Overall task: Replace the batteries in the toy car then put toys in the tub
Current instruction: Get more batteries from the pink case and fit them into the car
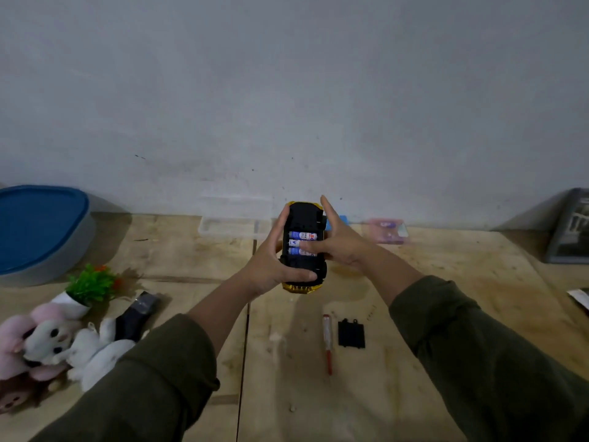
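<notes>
A yellow toy car (302,218) is held upside down above the table, its black underside facing me. Three blue-and-white batteries (302,236) lie side by side in its uncovered compartment. My left hand (274,263) grips the car's left side, thumb across its near end. My right hand (338,240) rests against the right side, thumb pressing on the batteries, fingers spread upward. The black battery cover (351,334) and a red-handled screwdriver (327,342) lie on the wood in front. The grey tub with a blue lid (38,228) stands at far left.
Plush toys (47,349), a small fake plant in a white pot (86,288) and a black object (137,314) lie at the left. A clear plastic box (229,226) and a pink battery pack (387,231) sit by the wall. A grey case (569,228) leans at right.
</notes>
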Tool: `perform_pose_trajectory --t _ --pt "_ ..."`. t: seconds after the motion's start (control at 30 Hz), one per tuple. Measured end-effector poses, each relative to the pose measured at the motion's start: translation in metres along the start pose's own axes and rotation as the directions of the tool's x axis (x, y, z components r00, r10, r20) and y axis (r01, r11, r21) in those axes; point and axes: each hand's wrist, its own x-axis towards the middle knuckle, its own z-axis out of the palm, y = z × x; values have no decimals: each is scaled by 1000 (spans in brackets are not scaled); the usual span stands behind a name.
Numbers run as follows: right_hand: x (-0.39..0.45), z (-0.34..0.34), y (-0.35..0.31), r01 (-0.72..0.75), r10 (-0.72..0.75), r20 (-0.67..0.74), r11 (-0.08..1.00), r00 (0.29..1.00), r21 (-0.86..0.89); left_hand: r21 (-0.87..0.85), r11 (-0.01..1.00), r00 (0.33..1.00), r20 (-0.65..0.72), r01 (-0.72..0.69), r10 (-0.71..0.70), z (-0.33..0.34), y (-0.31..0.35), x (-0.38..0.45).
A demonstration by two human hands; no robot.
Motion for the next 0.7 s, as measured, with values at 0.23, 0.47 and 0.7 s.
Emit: perform_pose_trajectory --t 0.23,0.47,0.7 --pt "-29 -20 53 139 -157 -43 951 987 -278 -39 995 996 9 93 -92 47 -33 -9" --pt "-47 -47 124 -75 -75 -312 893 947 -444 -114 979 981 -70 171 -180 68 -64 -15" --pt "-46 -47 175 -38 17 -35 463 999 -885 -98 969 962 -128 229 -240 67 -79 -23"
